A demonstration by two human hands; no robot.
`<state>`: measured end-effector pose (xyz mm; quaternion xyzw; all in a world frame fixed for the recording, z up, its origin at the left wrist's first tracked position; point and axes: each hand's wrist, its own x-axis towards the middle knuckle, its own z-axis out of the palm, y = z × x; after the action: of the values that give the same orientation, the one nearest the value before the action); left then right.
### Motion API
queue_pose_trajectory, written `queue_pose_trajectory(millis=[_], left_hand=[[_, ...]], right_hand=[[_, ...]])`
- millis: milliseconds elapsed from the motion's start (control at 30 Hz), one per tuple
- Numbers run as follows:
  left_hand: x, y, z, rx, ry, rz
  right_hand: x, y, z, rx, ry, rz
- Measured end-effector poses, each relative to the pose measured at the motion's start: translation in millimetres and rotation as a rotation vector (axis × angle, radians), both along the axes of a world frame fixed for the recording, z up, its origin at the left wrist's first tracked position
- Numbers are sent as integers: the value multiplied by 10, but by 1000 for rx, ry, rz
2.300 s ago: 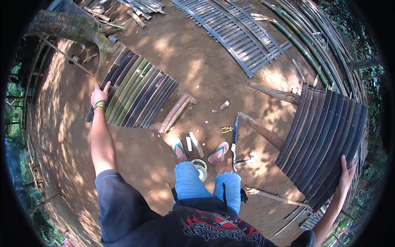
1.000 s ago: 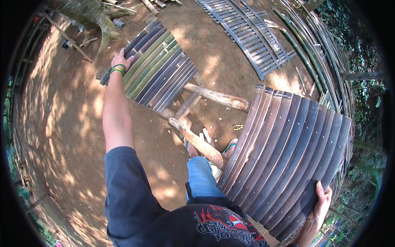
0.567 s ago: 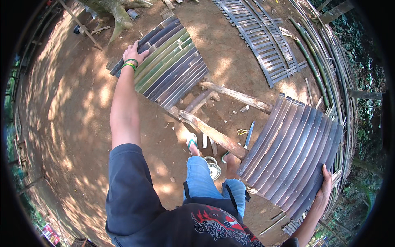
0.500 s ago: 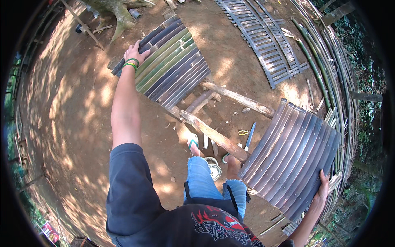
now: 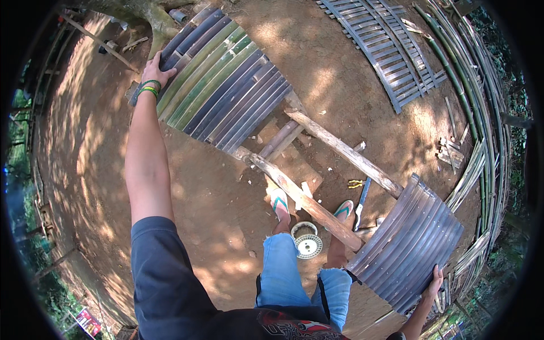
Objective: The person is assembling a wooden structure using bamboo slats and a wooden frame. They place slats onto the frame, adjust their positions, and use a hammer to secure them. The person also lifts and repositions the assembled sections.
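Observation:
A wooden frame of two long poles (image 5: 345, 153) joins two bamboo slat panels. Green and dark slats make up the left panel (image 5: 226, 73); the right panel (image 5: 408, 243) has dark brown slats dotted with small nail-like spots. My left hand (image 5: 154, 75), with green and yellow bands at the wrist, grips the outer edge of the left panel, thumb on top. At the lower outer edge of the right panel, my right hand (image 5: 434, 281) is closed round the rim, its fingers partly hidden. My legs stand beside the near pole, between the panels.
Yellow-handled pliers (image 5: 355, 184) and a handsaw (image 5: 362, 203) lie on the ground near my right foot. A white spool (image 5: 309, 246) sits between my legs. Slatted bamboo panels (image 5: 385, 51) lie at the far right, beside long bamboo poles (image 5: 479, 107). A tree trunk (image 5: 158, 22) stands far left.
The view has shifted, and the left panel and my left hand appear further left. The right panel looks smaller and lower. Both hands stay on the panel edges.

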<state>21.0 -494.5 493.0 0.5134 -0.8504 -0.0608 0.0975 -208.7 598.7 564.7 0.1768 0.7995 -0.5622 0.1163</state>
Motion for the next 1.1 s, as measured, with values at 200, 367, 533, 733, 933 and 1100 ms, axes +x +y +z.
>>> queue_pose_trajectory(millis=[200, 367, 533, 733, 933, 1100], left_hand=[[-147, -109, -41, -33, -30, -71], [119, -387, -170, -172, -60, -81], [72, -352, -93, -172, -76, -117], [79, -134, 45, -149, -72, -169], [115, 21, 129, -136, -70, -172], [182, 37, 210, -125, -84, -159]], right_hand=[[1, 361, -606, 39, 5, -87], [-176, 564, -624, 104, 4, 59], [-520, 577, -787, 279, -16, -35], [-781, 643, -833, 366, -6, -33], [-922, 656, -797, 390, -37, -45], [-901, 383, -725, 469, -17, -12]])
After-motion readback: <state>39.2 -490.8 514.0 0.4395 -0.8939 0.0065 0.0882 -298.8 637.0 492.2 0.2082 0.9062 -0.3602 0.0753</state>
